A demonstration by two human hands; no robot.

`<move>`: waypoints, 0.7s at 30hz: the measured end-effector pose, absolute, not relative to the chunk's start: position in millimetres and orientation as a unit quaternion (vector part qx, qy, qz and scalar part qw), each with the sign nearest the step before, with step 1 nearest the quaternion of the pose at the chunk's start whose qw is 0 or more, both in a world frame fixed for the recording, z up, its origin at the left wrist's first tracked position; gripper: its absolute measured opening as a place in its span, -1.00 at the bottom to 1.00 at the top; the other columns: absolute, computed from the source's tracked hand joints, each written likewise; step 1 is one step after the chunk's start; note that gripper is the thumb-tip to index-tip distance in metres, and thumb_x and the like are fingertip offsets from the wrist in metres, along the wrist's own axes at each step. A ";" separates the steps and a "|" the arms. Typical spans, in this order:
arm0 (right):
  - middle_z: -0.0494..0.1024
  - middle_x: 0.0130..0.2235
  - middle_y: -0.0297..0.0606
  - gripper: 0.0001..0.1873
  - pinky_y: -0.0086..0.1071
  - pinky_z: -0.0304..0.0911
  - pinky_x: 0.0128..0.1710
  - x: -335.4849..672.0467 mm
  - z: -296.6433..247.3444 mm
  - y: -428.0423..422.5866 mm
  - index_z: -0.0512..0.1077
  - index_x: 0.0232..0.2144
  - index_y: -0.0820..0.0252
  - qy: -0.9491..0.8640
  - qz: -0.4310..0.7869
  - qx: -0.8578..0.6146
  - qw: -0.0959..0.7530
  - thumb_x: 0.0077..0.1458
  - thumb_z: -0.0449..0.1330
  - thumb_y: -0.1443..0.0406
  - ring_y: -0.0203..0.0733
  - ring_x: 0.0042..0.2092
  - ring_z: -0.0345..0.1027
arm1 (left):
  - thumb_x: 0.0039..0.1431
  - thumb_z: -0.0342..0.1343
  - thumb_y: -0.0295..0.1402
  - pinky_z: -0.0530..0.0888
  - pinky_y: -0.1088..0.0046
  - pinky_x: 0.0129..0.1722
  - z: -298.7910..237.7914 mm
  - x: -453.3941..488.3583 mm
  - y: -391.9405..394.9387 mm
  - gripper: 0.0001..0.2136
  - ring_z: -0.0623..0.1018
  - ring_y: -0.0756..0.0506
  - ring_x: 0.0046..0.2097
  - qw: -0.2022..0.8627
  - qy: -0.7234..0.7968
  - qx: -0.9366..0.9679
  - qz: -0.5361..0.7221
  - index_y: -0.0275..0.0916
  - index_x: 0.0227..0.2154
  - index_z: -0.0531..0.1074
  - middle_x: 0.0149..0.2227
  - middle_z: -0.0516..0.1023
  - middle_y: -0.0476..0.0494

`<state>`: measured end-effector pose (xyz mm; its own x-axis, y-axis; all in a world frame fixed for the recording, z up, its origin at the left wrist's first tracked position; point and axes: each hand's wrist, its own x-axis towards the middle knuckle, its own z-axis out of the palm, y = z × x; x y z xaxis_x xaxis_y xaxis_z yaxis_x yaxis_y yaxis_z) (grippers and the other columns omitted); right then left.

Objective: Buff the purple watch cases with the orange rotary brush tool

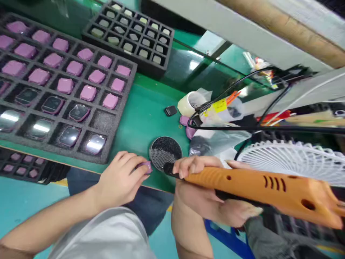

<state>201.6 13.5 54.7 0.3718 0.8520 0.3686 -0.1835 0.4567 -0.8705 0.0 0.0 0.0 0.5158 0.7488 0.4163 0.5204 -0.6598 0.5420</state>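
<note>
My left hand (124, 178) holds a small purple watch case (145, 166) between thumb and fingers at the bench's front edge. My right hand (199, 190) is wrapped around an orange handheld power tool (250, 187) with vent slots and a black front end. That black end reaches the rim of a round dark dish (165, 153), whose inside looks dotted with tiny grains or holes. The dish lies between my two hands. Fine detail at the tool's tip is too small to make out.
A grey foam tray (113, 135) at left holds purple watch cases, some showing dark glass. Behind it stands a black compartment tray (151, 70) of pale pieces. A tape roll (190, 102), black cable (231, 127) and white fan guard (293, 162) crowd the right side.
</note>
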 end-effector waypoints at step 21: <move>0.53 -0.30 -0.39 -0.47 -0.15 0.40 -0.41 186.4 80.4 0.1 0.51 0.13 -0.23 -0.428 0.413 -0.398 0.699 0.29 0.25 -0.26 -0.13 -0.39 0.36 | 0.51 0.20 -0.35 0.43 0.10 0.00 2.4 1.3 3.3 -0.88 0.55 -0.23 0.01 0.160 0.349 0.873 0.302 -0.19 -0.04 0.62 0.04 0.66 -0.19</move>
<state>186.4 0.1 80.4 0.2935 0.9171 0.2697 -0.2362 0.3429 -0.9092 1.3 3.3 2.4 0.5748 0.7049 0.4155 0.5120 -0.7060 0.4894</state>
